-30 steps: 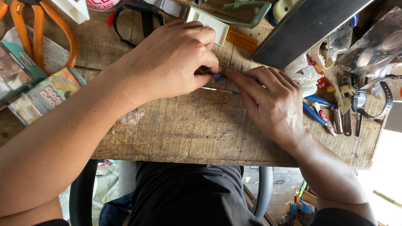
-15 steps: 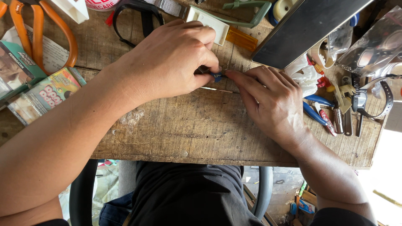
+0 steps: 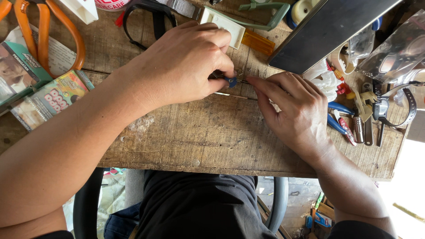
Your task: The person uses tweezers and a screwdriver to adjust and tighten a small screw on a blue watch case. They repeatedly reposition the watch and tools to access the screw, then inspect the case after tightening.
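Seen from the head camera, a person seated at a worn wooden counter [image 3: 212, 137] works a tiny blue-tipped piece [image 3: 230, 81] between both hands near the middle of the boards. The left hand [image 3: 186, 62] curls over it from the left, thumb and fingertips pinched on the blue piece, which peeks out just below the knuckles. The right hand [image 3: 296, 110] lies flat-fingered on the counter just to the right, its fingertips closed on a thin metal pin [image 3: 241, 81] that runs from the blue piece toward them; whether the two parts are joined cannot be told. A second thin sliver lies on the wood just near of the left thumb. At far left sit orange-handled shears [image 3: 44, 31] and colourful printed packets [image 3: 48, 97]. Beyond the hands lie a black strap loop [image 3: 152, 13] and a white plastic block [image 3: 221, 26]. A dark slanted panel [image 3: 327, 31] rises at far right, above blue-handled pliers [image 3: 338, 116] and a wristwatch [image 3: 389, 106].
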